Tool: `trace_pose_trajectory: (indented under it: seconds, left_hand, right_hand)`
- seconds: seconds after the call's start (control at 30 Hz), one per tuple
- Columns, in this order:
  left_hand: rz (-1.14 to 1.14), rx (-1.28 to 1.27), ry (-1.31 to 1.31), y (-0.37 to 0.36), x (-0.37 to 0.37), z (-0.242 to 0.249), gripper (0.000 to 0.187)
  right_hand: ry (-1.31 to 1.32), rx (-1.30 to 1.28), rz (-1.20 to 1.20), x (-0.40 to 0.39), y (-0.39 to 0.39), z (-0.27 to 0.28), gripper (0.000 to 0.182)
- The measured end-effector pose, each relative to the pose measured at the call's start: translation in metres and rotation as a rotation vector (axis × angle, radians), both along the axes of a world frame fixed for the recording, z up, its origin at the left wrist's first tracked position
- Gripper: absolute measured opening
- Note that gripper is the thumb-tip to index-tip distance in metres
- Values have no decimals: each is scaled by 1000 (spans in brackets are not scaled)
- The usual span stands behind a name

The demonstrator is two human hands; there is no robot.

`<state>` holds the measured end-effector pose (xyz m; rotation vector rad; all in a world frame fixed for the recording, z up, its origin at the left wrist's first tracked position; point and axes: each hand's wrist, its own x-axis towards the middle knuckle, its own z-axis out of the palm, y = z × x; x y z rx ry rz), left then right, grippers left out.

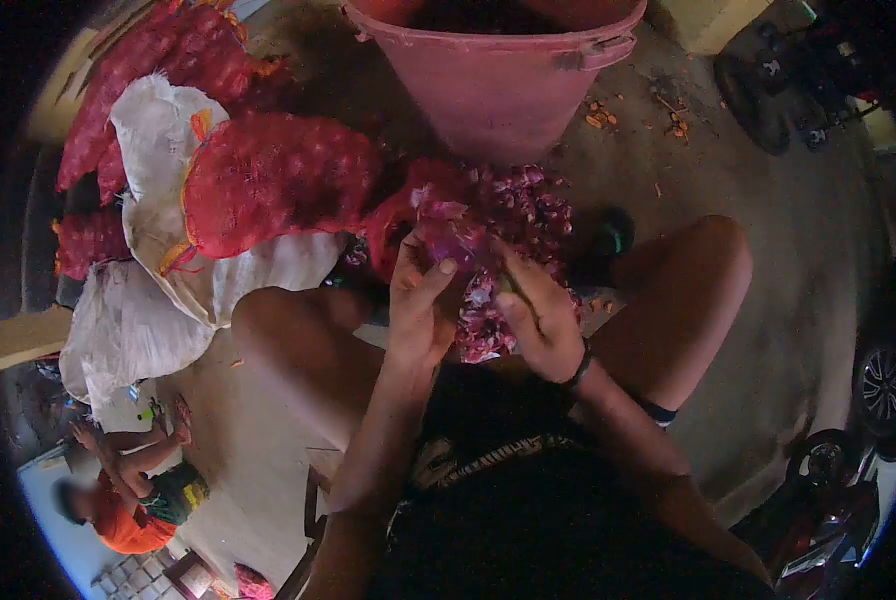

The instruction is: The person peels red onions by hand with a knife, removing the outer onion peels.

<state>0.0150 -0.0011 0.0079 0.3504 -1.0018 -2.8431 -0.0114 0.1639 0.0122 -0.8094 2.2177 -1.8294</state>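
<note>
My left hand grips a purple-red onion, thumb up against its side. My right hand, with a dark band at the wrist, is closed around something thin against the same onion; what it holds is hidden by the fingers. Both hands hover between my bare knees, above a pile of purple onion skins on the floor.
A large pink plastic tub stands just beyond the pile. Red mesh sacks of onions lie on white sacks at the left. Another person in orange sits at lower left. Motorbike wheels stand at right on the concrete floor.
</note>
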Motion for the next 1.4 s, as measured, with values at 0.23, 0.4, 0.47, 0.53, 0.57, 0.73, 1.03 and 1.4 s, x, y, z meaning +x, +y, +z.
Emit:
trace_pose_trajectory:
  seconds: [0.23, 0.4, 0.47, 0.53, 0.57, 0.73, 1.03, 1.4]
  left_hand:
    - [-11, 27, 15, 1, 1, -4, 51]
    - [-24, -76, -17, 2, 3, -2, 58]
    - [-10, -17, 16, 3, 2, -1, 51]
    - [-1, 11, 29, 3, 2, -3, 47]
    - [3, 8, 26, 1, 4, -8, 47]
    - [16, -18, 49, 1, 3, -5, 47]
    - [-14, 19, 49, 4, 4, -3, 53]
    - [-41, -4, 122, 0, 2, 8, 62]
  right_hand:
    - [38, 95, 45, -1, -4, 7, 52]
    - [7, 117, 11, -1, -3, 11, 53]
    - [164, -6, -57, 2, -10, 6, 53]
    - [179, 47, -25, 2, -8, 2, 54]
    - [187, 73, -7, 2, -7, 1, 55]
    - [135, 35, -21, 3, -7, 7, 53]
    - [-115, -105, -80, -2, 0, -2, 42]
    - [-373, -291, -86, -7, 3, 1, 42]
